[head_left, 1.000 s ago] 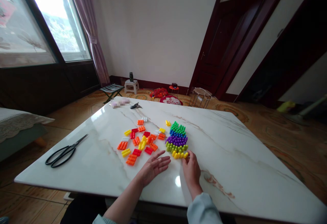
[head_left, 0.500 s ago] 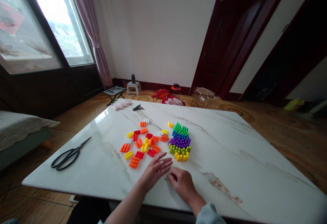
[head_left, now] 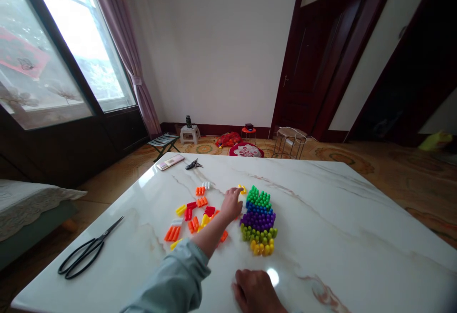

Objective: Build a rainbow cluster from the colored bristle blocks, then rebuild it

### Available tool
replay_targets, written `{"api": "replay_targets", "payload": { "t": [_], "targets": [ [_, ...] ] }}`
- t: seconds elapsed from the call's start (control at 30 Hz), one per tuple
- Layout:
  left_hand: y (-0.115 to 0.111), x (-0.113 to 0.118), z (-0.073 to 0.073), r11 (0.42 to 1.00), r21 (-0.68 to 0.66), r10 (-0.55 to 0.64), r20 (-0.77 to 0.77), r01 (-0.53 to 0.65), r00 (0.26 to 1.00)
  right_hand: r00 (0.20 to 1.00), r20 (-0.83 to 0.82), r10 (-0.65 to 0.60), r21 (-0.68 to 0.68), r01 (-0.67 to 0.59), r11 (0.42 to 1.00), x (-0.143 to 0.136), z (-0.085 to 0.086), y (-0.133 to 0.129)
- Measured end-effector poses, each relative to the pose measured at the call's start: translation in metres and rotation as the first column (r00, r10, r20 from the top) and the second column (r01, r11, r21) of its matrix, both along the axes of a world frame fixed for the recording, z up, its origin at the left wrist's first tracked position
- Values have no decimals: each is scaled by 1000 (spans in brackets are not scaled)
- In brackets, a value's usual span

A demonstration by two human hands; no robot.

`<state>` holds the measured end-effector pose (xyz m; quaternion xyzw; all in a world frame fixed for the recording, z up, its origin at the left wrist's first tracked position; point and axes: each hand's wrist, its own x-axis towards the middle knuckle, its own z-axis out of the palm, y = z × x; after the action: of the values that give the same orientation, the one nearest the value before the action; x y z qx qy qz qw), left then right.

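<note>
Lengthwise, multicoloured block (head_left: 258, 219), pointing away, green end (head_left: 259, 197) farthest

On the table (head_left: 321, 217), most loose peg strips (head_left: 188, 214) lie left of my left hand (head_left: 232, 203), standing peg rows (head_left: 258, 219) right of it. Scissors (head_left: 100, 240) rest farther left, a phone (head_left: 170, 162) beyond and left; my right hand (head_left: 257, 290) sits before the rows.

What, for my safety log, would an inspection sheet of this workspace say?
Surface: white marbled table, glossy.
Things: knobbly block banded green, blue, purple, olive and yellow; loose coloured pieces to its left.
Clutter: scissors, phone, small dark tool.
Hands: left hand by a yellow piece, contact unclear; right hand curled at the near side, any grip hidden.
Cables: nothing seen on the table.
Surroundings: window, curtain, door, white stool.
</note>
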<state>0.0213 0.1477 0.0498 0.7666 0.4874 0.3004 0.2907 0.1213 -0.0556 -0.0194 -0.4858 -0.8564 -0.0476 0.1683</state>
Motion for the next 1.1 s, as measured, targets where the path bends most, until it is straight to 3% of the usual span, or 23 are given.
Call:
{"api": "replay_targets", "payload": {
  "t": [0.1,0.23,0.47,0.6,0.73,0.93,1.03,1.1],
  "targets": [
    [35,16,1,998,-27,-52,-103,49,993,999,31,-14,6,14,1000,1,0,1],
    [59,27,-3,991,-94,-119,-239,99,964,1000,11,-9,-34,9,999,1,3,1],
    [70,-4,7,993,-94,-103,-384,72,918,999,-46,-11,-102,6,995,2,11,-2],
    [55,-26,11,988,-94,-151,-405,123,902,996,-86,-25,-133,14,991,2,14,-2],
    [28,-29,3,989,-84,-147,-399,123,905,993,-108,-38,-154,21,988,0,21,-2],
    [1,-23,5,997,78,47,-239,-29,970,989,-109,-104,-202,80,976,2,28,-4],
    [-24,-31,6,969,172,196,-78,-180,978,969,-130,-212,-254,174,951,-2,30,-1],
    [-51,-40,-2,930,192,311,44,-314,949,931,-143,-336,-309,280,909,-12,31,5]
  ]
}}
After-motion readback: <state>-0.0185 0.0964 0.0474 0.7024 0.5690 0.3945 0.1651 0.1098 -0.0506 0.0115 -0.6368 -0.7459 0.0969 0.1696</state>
